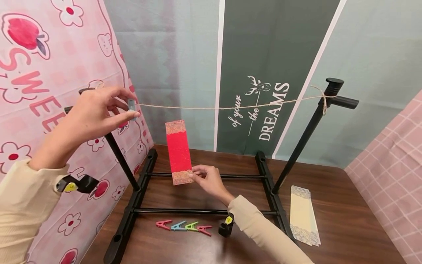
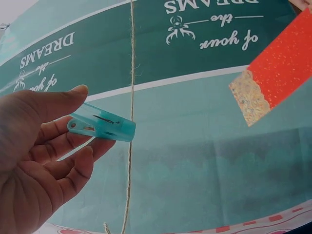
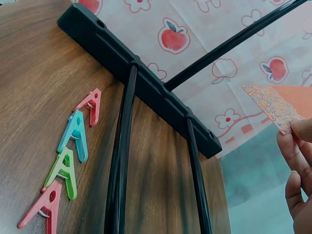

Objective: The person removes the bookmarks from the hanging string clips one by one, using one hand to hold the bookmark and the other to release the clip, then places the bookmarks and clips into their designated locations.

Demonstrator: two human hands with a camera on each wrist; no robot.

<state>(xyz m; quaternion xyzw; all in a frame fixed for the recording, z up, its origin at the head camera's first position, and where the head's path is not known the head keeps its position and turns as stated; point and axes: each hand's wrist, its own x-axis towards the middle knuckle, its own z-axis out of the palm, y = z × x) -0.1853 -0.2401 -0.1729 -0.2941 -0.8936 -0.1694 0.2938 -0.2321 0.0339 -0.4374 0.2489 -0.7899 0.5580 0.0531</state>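
Note:
Near the left end of a thin twine line (image 1: pixel 197 108), my left hand (image 1: pixel 99 110) pinches a light blue clothespin (image 2: pixel 105 124) between thumb and fingers. In the left wrist view the clothespin's tip overlaps the twine; whether it grips it I cannot tell. My right hand (image 1: pixel 211 181) holds a red paper card (image 1: pixel 178 151) with gold lace-patterned ends by its lower right corner. The card hangs in the air below the twine, apart from it. The right wrist view shows only the card's patterned lower end, pinched by thumb and fingers (image 3: pixel 295 151).
A black rack (image 1: pixel 303 143) stands on the wooden table, the twine tied to its right post. Several clothespins (image 1: pixel 179 225), pink, blue and green, lie in a row before its front bar. Cream cards (image 1: pixel 301 216) with patterned ends are stacked at the right. Printed cloths hang behind and beside.

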